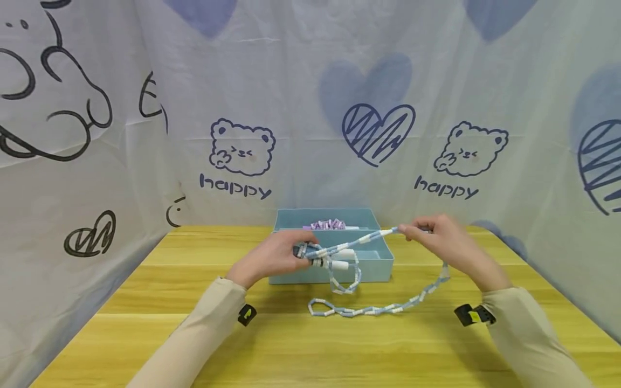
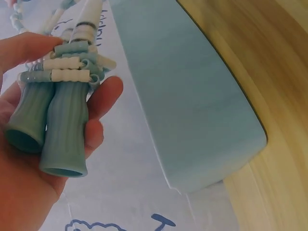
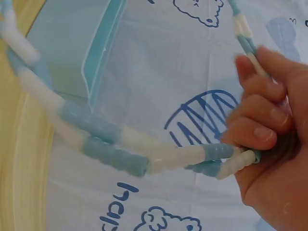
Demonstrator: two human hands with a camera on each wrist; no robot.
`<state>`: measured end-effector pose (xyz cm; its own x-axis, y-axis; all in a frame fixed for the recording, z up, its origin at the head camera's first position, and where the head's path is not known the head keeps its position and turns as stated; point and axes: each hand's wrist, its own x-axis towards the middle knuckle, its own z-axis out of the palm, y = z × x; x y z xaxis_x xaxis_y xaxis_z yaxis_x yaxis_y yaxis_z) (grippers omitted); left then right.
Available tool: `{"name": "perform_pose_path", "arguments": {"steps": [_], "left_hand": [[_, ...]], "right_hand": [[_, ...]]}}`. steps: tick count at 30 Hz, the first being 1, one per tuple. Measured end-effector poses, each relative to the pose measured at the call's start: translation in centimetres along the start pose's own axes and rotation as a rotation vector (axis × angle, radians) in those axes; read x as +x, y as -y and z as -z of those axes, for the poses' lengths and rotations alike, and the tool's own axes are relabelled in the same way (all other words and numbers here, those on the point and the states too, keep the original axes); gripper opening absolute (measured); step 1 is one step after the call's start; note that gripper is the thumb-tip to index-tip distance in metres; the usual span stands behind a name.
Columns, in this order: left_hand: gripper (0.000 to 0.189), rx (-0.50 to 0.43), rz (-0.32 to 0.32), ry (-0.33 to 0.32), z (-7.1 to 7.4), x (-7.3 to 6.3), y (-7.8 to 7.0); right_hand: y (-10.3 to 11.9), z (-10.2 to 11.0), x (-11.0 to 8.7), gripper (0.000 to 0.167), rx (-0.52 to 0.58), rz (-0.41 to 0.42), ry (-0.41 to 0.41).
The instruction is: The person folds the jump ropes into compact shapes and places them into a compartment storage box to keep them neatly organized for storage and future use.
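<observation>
A beaded jump rope (image 1: 375, 311) in light blue and white runs between the two hands. My left hand (image 1: 276, 253) grips its two blue-green handles (image 2: 67, 125), their flared ends toward the wrist camera. Rope is wound around the handles, and a loop dangles below. On the other side, my right hand (image 1: 439, 240) pinches the doubled rope between thumb and forefinger, holding a stretch taut. From its curled lower fingers the rest of the doubled beads (image 3: 91, 122) hangs, sagging left to a looped end above the table.
Behind the hands stands a light blue open box (image 1: 286, 276) with a divider. A purple and white beaded bundle (image 1: 328, 224) sits in its rear compartment. The wooden table (image 1: 339, 350) ends at a printed white curtain (image 1: 301, 161).
</observation>
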<state>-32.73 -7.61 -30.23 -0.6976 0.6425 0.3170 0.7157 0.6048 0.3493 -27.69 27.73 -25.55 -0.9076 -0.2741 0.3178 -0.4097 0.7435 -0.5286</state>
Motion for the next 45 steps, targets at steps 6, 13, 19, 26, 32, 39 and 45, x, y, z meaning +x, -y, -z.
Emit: {"name": "perform_pose_path", "arguments": {"steps": [6, 13, 19, 26, 32, 39, 45], "left_hand": [[0.04, -0.027, -0.004, 0.064, -0.1, 0.0, -0.8], [0.041, -0.239, 0.002, 0.103, 0.5, 0.0, -1.6], [0.055, -0.354, -0.049, 0.133, 0.9, 0.4, -3.2], [0.064, -0.379, -0.093, 0.233, 0.4, 0.3, -4.2], [0.056, -0.386, -0.163, 0.308, 0.1, 0.2, -5.6], [0.064, -0.353, -0.079, 0.231, 0.4, 0.1, -5.4], [0.056, -0.312, -0.014, 0.139, 0.8, 0.0, -3.7]], "right_hand": [[-1.4, 0.1, 0.4, 0.028, 0.037, 0.074, -0.07], [-3.0, 0.7, 0.7, 0.023, 0.061, 0.109, -0.056], [-4.4, 0.7, 0.9, 0.047, -0.098, -0.06, -0.179], [-5.0, 0.6, 0.5, 0.064, -0.1, -0.146, -0.237], [-5.5, 0.2, 0.4, 0.06, -0.069, -0.166, -0.224], [-6.0, 0.0, 0.4, 0.048, -0.04, -0.097, -0.2], [-7.4, 0.1, 0.3, 0.036, 0.17, -0.042, -0.097]]}}
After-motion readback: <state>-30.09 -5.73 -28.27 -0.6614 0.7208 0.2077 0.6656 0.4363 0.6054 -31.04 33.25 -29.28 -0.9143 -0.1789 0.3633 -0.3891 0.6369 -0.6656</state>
